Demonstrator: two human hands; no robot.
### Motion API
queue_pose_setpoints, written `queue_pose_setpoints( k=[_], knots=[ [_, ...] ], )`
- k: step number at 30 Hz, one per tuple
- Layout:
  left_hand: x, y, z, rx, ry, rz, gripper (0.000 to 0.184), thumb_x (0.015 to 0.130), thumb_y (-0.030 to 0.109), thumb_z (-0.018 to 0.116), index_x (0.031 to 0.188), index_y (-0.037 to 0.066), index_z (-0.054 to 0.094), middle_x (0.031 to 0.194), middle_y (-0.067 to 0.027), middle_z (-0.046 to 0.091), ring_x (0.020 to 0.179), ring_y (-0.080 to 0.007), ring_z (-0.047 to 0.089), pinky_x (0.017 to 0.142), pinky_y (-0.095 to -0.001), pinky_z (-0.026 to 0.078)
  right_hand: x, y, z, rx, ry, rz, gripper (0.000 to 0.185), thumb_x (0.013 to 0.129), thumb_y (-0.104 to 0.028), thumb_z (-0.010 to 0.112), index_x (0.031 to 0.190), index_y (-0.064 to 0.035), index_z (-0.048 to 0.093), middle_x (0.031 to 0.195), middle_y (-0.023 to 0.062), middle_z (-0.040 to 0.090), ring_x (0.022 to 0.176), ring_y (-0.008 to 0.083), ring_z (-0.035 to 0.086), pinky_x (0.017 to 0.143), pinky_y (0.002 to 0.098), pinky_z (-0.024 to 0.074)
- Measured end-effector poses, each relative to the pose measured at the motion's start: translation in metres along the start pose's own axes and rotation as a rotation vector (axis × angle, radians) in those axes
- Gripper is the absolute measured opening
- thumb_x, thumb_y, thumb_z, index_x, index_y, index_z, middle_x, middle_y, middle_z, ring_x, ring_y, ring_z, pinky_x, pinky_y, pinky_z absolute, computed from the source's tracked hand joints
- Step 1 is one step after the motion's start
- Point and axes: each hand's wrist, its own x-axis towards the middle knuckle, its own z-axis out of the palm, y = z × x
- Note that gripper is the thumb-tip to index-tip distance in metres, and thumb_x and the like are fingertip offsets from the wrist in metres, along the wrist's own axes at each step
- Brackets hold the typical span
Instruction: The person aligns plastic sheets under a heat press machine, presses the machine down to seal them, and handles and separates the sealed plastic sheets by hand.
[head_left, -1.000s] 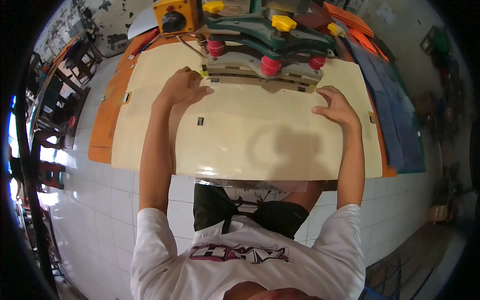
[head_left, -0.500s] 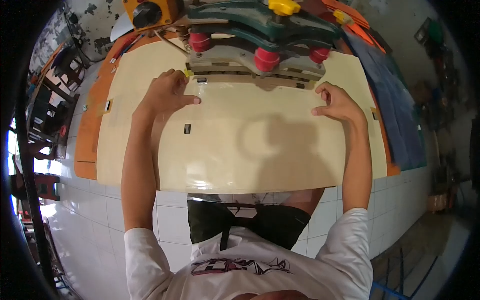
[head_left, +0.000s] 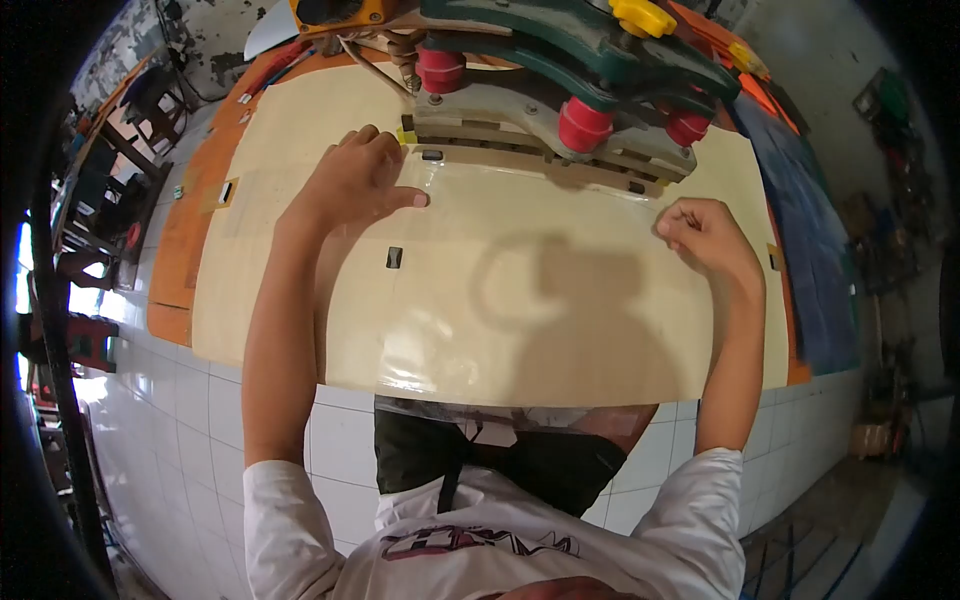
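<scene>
"What's changed at your hands?"

"My right hand (head_left: pixel 712 238) has drawn in its finger and thumb, which were spread before. They look almost together now, though I can't tell whether they're fully closed or pinching anything. My left hand (head_left: pixel 345 180) is open, its thumb set apart and its fingertips just beside the yellow tab (head_left: pixel 406 136)."

"And what's beneath them?"

"The cream sheet (head_left: pixel 270 300), lying across the bench (head_left: pixel 175 275), with its near edge towards my lap. I make out clear film (head_left: pixel 408 355) over it, but glare hides where its sides run."

"So what does that change mean?"

"I'd judge my right hand is no longer spread to steady that side. It's near the sheet's right edge, just short of the press head (head_left: pixel 545 125), which is over the far part. A dark tab (head_left: pixel 395 258) lies between my hands, nearer the left."
</scene>
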Motion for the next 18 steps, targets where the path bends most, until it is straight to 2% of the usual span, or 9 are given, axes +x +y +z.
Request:
queue_pose_setpoints(
  k=[2, 5, 8, 11, 13, 14, 16, 18],
  knots=[
    [0.0, 0.003, -0.001, -0.013, -0.01, -0.005, 0.063, 0.065, 0.053, 0.08, 0.096, 0.002, 0.061, 0.099, -0.0104, 0.06, 0.103, -0.0294, 0.056, 0.087, -0.0404, 0.047, -0.013, -0.016, -0.002, 0.04, -0.018, -0.139, 0.015, 0.082, -0.011, 0.067, 0.082, 0.0044, 0.069, 0.062, 0.002, 0.058, 0.057, 0.0074, 0.051, 0.053, 0.0235, 0.0401],
    [-0.002, 0.003, -0.002, -0.005, 0.014, 0.059, 0.065, 0.066, 0.055, 0.079, 0.097, 0.0, 0.063, 0.1, -0.0111, 0.06, 0.103, -0.0302, 0.056, 0.089, -0.0414, 0.046, -0.029, -0.032, -0.012, 0.022, -0.002, -0.197, 0.018, 0.083, -0.008, 0.065, 0.09, 0.0061, 0.071, 0.067, 0.0036, 0.063, 0.06, 0.0076, 0.053, 0.056, 0.0233, 0.0428],
    [-0.004, 0.006, -0.003, -0.011, 0.007, 0.036, 0.065, 0.068, 0.055, 0.077, 0.096, -0.001, 0.064, 0.098, -0.0124, 0.06, 0.103, -0.0306, 0.056, 0.089, -0.0409, 0.047, -0.039, -0.029, -0.027, 0.024, 0.003, -0.188, 0.016, 0.084, -0.004, 0.064, 0.094, 0.0068, 0.07, 0.073, 0.0044, 0.065, 0.065, 0.0083, 0.055, 0.061, 0.023, 0.0452],
    [-0.008, 0.011, -0.014, 0.13, -0.073, -0.03, 0.063, 0.068, 0.056, 0.076, 0.092, -0.001, 0.065, 0.095, -0.0128, 0.061, 0.1, -0.0299, 0.058, 0.086, -0.0409, 0.049, -0.046, -0.027, -0.034, 0.028, 0.027, -0.185, 0.015, 0.084, -0.001, 0.065, 0.095, 0.0071, 0.07, 0.077, 0.0044, 0.067, 0.068, 0.0087, 0.056, 0.064, 0.0226, 0.0454],
    [-0.011, 0.013, -0.02, 0.144, -0.061, -0.094, 0.062, 0.066, 0.057, 0.076, 0.085, 0.0, 0.065, 0.085, -0.0118, 0.062, 0.087, -0.0299, 0.062, 0.077, -0.0407, 0.05, -0.049, -0.025, -0.037, 0.033, 0.064, -0.221, 0.012, 0.083, -0.003, 0.066, 0.089, 0.0076, 0.069, 0.07, 0.0046, 0.064, 0.065, 0.0078, 0.055, 0.062, 0.0231, 0.0448],
    [-0.013, 0.013, -0.024, 0.146, -0.059, -0.097, 0.062, 0.066, 0.057, 0.076, 0.085, 0.0, 0.065, 0.085, -0.0118, 0.062, 0.087, -0.0299, 0.062, 0.077, -0.0407, 0.05, -0.051, -0.026, -0.038, 0.033, 0.063, -0.225, 0.012, 0.083, -0.003, 0.066, 0.089, 0.0076, 0.069, 0.07, 0.0046, 0.064, 0.065, 0.0078, 0.055, 0.062, 0.0231, 0.0448],
    [-0.016, 0.011, -0.033, 0.054, -0.022, -0.086, 0.057, 0.066, 0.053, 0.081, 0.082, 0.002, 0.061, 0.079, -0.0096, 0.062, 0.073, -0.0268, 0.06, 0.069, -0.0366, 0.049, -0.056, -0.029, -0.041, -0.064, 0.098, -0.309, 0.012, 0.082, -0.003, 0.067, 0.088, 0.0075, 0.069, 0.069, 0.0061, 0.063, 0.064, 0.0087, 0.055, 0.061, 0.0237, 0.0442],
    [-0.019, 0.015, -0.044, -0.03, 0.016, -0.055, 0.055, 0.065, 0.049, 0.083, 0.08, 0.002, 0.06, 0.075, -0.008, 0.061, 0.071, -0.0252, 0.06, 0.068, -0.0353, 0.048, -0.06, -0.031, -0.045, -0.085, 0.111, -0.363, 0.012, 0.082, -0.003, 0.068, 0.088, 0.0073, 0.069, 0.068, 0.0067, 0.063, 0.063, 0.0093, 0.056, 0.059, 0.0236, 0.0437]
  ],
)
